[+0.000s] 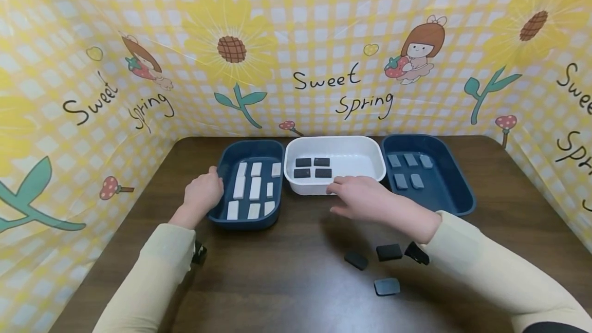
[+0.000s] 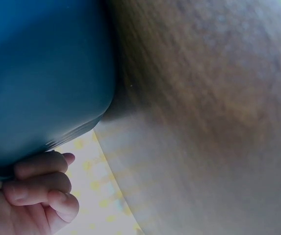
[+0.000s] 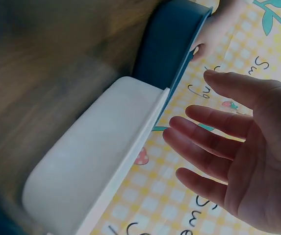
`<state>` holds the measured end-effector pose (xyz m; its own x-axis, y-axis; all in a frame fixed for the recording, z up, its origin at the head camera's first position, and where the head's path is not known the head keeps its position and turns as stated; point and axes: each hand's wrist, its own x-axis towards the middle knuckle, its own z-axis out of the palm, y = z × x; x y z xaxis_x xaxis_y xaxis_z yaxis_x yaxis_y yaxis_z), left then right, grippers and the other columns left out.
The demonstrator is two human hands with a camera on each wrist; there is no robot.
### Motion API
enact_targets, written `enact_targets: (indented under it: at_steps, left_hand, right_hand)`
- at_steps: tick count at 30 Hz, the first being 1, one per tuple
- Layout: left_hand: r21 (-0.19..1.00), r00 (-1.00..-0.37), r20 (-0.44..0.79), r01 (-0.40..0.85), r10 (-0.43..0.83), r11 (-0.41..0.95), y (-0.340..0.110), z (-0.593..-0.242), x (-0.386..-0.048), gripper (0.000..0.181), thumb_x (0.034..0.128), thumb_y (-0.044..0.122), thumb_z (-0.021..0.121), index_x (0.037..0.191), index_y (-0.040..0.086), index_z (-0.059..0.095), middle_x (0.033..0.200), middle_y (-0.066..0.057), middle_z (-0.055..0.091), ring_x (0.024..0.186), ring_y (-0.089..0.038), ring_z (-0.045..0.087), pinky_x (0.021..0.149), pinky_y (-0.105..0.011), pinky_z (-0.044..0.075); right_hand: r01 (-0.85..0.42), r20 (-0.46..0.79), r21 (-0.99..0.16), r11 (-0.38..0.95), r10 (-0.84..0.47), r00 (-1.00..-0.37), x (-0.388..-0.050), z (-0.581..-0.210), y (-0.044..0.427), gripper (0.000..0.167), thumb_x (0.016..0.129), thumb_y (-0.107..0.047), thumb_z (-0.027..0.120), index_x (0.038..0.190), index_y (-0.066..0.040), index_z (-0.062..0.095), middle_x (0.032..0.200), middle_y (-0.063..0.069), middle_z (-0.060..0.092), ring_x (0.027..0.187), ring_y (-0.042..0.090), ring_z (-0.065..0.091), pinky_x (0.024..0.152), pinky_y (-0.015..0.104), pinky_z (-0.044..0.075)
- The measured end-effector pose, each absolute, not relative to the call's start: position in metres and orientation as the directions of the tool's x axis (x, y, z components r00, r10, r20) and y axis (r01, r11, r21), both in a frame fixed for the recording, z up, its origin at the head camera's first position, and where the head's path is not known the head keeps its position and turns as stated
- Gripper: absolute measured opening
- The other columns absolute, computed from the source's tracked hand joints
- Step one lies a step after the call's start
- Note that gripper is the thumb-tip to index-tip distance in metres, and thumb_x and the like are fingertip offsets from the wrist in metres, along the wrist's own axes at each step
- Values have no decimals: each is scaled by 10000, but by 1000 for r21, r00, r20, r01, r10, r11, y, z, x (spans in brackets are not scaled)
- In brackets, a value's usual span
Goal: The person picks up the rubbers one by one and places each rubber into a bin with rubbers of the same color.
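At the left end of the row, my left hand (image 1: 203,191) holds the outer rim of a dark blue bin (image 1: 245,224), its fingers curled beside the wall in the left wrist view. Several white blocks (image 1: 255,189) lie in that bin. My right hand (image 1: 361,197) hovers over the front edge of a white bin (image 1: 356,161), fingers spread and palm bare in the right wrist view. Several black tiles (image 1: 302,162) lie in two rows at the white bin's left side. Two black tiles (image 1: 389,252) and a grey-blue tile (image 1: 387,287) are on the table, below the right hand.
A second dark blue bin (image 1: 444,184) with several grey-blue tiles (image 1: 410,159) stands at the right, beside the white bin. All three bins are in a row near the back of the brown table (image 1: 277,281). A yellow checked cloth (image 1: 324,24) hangs behind and at both sides.
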<state>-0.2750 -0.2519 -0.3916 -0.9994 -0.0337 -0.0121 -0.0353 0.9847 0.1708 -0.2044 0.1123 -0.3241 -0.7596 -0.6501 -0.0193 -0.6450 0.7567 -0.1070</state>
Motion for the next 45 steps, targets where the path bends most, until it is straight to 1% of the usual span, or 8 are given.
enact_targets:
  at_steps: [5, 9, 13, 16, 21, 27, 38, 45]
  left_hand:
    - [167, -1000, -7, -30, -29, 985, -252, -391, -274, 493, 1025, 189, 424, 1361, -166, 362, 1070, -361, 592, 842, -429, 626, 741, -555, 515]
    - [162, -1000, -4, -23, -23, 986, -251, -390, -274, 494, 1024, 189, 425, 1363, -165, 364, 1061, -359, 596, 838, -431, 628, 727, -553, 516]
    - [159, -1000, -7, -24, -23, 987, -251, -390, -273, 493, 1024, 189, 426, 1362, -165, 365, 1065, -359, 595, 844, -432, 627, 725, -552, 517]
    - [160, -1000, 0, -20, -21, 987, -251, -389, -273, 490, 1022, 185, 428, 1357, -168, 368, 1060, -361, 595, 841, -435, 627, 723, -554, 517]
    - [163, -1000, 6, -17, -18, 986, -251, -388, -274, 489, 1021, 185, 431, 1355, -168, 370, 1050, -358, 598, 829, -428, 628, 718, -551, 520]
    - [166, -1000, 0, -18, -18, 986, -252, -390, -275, 489, 1024, 191, 424, 1356, -164, 369, 1053, -353, 599, 830, -425, 627, 718, -550, 518]
    - [160, -1000, -1, -28, -28, 987, -252, -393, -275, 492, 1024, 190, 429, 1362, -162, 365, 1077, -358, 594, 858, -434, 626, 750, -559, 513]
    - [155, -1000, 16, -20, -22, 988, -252, -394, -276, 487, 1019, 186, 435, 1351, -166, 375, 1060, -358, 598, 837, -434, 628, 744, -563, 515]
  right_hand:
    - [-660, -7, -120, 742, -666, -746, -193, -337, 132, 351, 850, -291, 761, 1127, -89, 682, 987, 26, 647, 753, 115, 555, 671, 263, 510]
    - [-715, -36, -163, 680, -729, -684, -184, -351, 147, 425, 821, -242, 791, 1187, -71, 657, 1041, 40, 625, 778, 110, 567, 687, 254, 521]
    - [-743, -129, -249, 622, -781, -611, -175, -361, 156, 545, 789, -187, 812, 1288, -103, 608, 1243, 48, 589, 996, 156, 601, 832, 325, 523]
    - [-732, -196, -313, 605, -796, -573, -169, -365, 159, 642, 774, -149, 818, 1361, -141, 560, 1408, 40, 502, 1190, 201, 541, 940, 395, 477]
    - [-730, -266, -336, 596, -803, -533, -162, -373, 158, 691, 770, -93, 807, 1396, -195, 533, 1491, 4, 420, 1298, 210, 457, 991, 426, 434]
    - [-746, -259, -305, 593, -805, -534, -159, -381, 157, 619, 773, -125, 814, 1344, -197, 584, 1424, 43, 485, 1242, 227, 499, 962, 418, 457]
    - [-725, -202, -319, 611, -791, -577, -159, -388, 158, 493, 780, -203, 819, 1244, -201, 654, 1194, 10, 557, 982, 123, 552, 837, 320, 504]
    - [-774, -104, -337, 536, -838, -535, -168, -412, 166, 438, 818, -214, 791, 1234, -189, 653, 1072, -4, 547, 857, 95, 539, 723, 286, 504]
